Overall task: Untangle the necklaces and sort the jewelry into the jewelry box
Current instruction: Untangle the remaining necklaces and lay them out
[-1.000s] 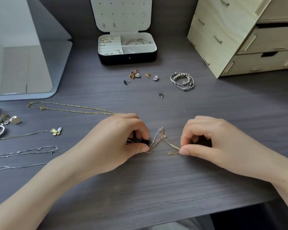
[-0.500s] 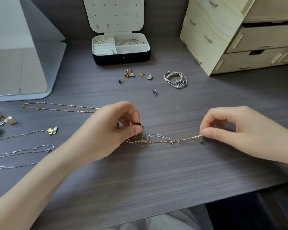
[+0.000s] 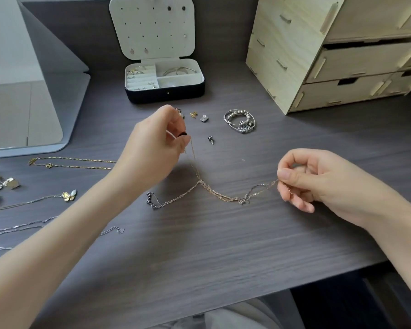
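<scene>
Chains lie flat at the near left: thin silver chains [image 3: 17, 227] on our dark wood-grain desk [image 3: 199, 257], and just beyond them a butterfly-pendant necklace [image 3: 69, 195]. At mid-desk the tangled necklaces [image 3: 223, 198], fine gold and silver strands knotted together, sag between our hands and touch the desk in the middle. One silver loop trails off to the left. Our right hand [image 3: 323, 184] pinches one end between thumb and forefinger, with the other fingers curled. Our left hand [image 3: 150, 150], lifted and farther away, pinches a gold strand that runs down to the knot. A long gold necklace [image 3: 69, 162] lies stretched out left of that hand. Beyond lie small earrings [image 3: 204, 118] and, to their right, a heap of beaded silver bracelets [image 3: 240, 121]. Farthest, the jewelry box [image 3: 164, 95] stands open with its lid upright, rings in its left compartments and bangles at its far right. A pale wooden drawer unit [image 3: 318, 55] stands far right.
</scene>
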{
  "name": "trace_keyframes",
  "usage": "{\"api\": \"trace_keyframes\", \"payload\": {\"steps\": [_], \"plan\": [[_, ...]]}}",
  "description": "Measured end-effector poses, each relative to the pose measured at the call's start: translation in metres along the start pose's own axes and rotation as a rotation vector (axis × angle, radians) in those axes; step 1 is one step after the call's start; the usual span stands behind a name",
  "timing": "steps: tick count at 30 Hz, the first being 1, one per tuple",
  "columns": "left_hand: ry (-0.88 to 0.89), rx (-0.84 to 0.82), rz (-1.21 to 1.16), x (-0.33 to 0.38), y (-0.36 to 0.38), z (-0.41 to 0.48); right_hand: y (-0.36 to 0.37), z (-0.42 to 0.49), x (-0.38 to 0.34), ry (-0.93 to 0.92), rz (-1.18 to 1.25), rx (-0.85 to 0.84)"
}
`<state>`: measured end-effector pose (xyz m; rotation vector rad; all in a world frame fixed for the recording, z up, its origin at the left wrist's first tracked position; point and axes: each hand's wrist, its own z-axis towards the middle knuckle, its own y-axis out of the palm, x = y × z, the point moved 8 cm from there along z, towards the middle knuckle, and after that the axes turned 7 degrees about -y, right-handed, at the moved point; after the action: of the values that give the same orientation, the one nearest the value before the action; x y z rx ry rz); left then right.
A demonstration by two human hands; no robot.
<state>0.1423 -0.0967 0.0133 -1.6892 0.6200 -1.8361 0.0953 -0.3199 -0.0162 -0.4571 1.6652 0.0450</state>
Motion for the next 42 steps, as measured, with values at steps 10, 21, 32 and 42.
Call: {"api": "trace_keyframes", "payload": {"steps": [10,21,32,42], "plan": [[0.181,0.133,0.412,0.001,0.009,-0.003,-0.020,-0.006,-0.003,-0.036,-0.540,0.135],[0.447,-0.233,0.325,0.030,0.056,-0.059,-0.012,-0.022,-0.035,-0.248,-1.237,0.307],[0.481,-0.199,0.309,0.029,0.058,-0.058,0.045,0.004,-0.026,-0.424,-1.008,0.038],[0.513,-0.216,0.345,0.028,0.066,-0.059,0.032,0.005,-0.031,-0.303,-0.680,-0.054]]}}
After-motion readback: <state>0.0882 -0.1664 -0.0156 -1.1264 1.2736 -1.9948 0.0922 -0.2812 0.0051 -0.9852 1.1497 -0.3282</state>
